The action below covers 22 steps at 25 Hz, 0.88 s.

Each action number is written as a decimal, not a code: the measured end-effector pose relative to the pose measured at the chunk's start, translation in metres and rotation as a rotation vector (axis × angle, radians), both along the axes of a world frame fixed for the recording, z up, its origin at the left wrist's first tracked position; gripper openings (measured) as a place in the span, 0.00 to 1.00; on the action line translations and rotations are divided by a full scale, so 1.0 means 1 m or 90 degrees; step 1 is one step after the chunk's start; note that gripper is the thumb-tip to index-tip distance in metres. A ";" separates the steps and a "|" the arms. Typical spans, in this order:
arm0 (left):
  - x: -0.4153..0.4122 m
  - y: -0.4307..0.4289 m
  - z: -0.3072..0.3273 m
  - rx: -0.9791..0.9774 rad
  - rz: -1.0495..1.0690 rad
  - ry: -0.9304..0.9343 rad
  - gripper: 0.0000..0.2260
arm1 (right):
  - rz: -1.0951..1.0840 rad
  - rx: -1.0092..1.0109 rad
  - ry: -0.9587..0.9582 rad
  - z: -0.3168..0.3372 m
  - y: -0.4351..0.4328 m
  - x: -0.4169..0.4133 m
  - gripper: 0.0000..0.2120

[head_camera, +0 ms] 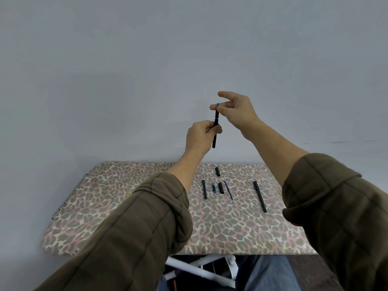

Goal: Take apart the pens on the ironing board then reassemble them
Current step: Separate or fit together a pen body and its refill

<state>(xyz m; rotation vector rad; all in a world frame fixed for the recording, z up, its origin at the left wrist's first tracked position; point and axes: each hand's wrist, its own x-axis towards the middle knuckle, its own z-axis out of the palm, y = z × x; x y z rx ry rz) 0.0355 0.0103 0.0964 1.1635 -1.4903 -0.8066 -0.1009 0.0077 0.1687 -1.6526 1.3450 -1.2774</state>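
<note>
I hold a black pen [215, 131] upright in the air above the ironing board [130, 206]. My left hand [200, 136] grips its lower barrel. My right hand [235, 111] pinches the blue tip section at the pen's top. On the leopard-print board lie loose parts: a short black cap [217, 171], a black barrel [204, 189], a small blue tip piece [213, 188], another short black cap [220, 188] and a thin blue refill [229, 192]. A whole black pen [260, 196] lies to the right of them.
A plain grey wall rises right behind the board. White legs of the board's frame [195, 269] and my jeans [268, 274] show below the near edge. A metal fitting [56, 213] sticks out at the board's left edge.
</note>
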 end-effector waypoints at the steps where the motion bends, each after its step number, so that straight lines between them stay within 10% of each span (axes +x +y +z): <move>1: 0.000 0.000 0.000 -0.001 -0.001 0.003 0.05 | 0.005 0.005 -0.006 0.001 0.000 -0.001 0.26; 22: 0.000 -0.002 -0.001 0.005 -0.005 0.010 0.07 | 0.018 -0.006 0.012 -0.002 -0.002 -0.004 0.29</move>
